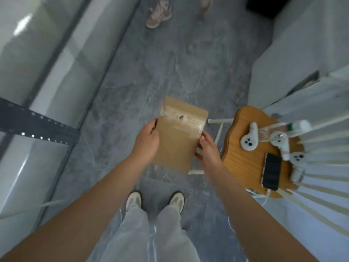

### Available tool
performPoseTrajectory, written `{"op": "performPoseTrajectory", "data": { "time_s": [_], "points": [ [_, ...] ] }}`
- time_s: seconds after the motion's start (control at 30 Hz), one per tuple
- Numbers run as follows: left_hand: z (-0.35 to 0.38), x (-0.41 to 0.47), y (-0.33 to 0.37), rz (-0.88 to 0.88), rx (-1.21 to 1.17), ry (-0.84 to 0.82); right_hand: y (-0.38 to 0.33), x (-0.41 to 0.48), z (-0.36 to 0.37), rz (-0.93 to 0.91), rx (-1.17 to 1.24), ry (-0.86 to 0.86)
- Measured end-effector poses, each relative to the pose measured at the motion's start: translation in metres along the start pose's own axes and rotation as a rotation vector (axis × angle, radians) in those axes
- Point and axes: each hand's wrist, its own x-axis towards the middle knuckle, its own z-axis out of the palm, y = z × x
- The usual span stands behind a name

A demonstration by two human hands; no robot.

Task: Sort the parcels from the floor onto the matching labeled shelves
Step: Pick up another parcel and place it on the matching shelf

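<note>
A flat brown paper parcel (178, 137) with clear tape across its upper part is held above the grey floor in front of me. My left hand (147, 140) grips its left edge, thumb on top. Along the parcel's right edge, my right hand (206, 148) holds on with the fingers curled underneath. The face towards me shows no readable label. A metal shelf frame (37, 125) with grey panels runs along the left side.
A wooden chair (251, 159) stands close on my right, with a phone (271, 172) and white controllers (249, 137) on its seat. Another person's feet (159, 15) are on the floor ahead. White boxes (294, 59) stand at the right.
</note>
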Motion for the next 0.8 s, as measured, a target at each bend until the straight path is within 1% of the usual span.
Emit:
{"op": "performPoseTrajectory", "data": {
  "time_s": [0.1,0.3,0.4,0.53,0.67,0.8],
  "points": [
    [-0.026,-0.039,0.034,0.058,0.016,0.041,-0.033,-0.044,0.001,-0.096,0.0,0.005],
    [-0.078,-0.107,0.086,0.118,-0.109,0.119,-0.102,-0.122,0.02,-0.24,-0.034,0.0],
    [-0.11,-0.133,0.109,0.173,-0.132,0.163,-0.126,-0.153,0.031,-0.311,-0.07,-0.065],
    [-0.146,-0.161,0.122,0.237,-0.109,0.259,-0.144,-0.183,0.046,-0.354,-0.069,-0.167],
    [-0.16,-0.197,0.125,0.253,-0.141,0.372,-0.158,-0.207,0.055,-0.397,-0.105,-0.252],
    [-0.157,-0.237,0.122,0.22,-0.21,0.461,-0.173,-0.226,0.052,-0.439,-0.175,-0.347]
  ]
}}
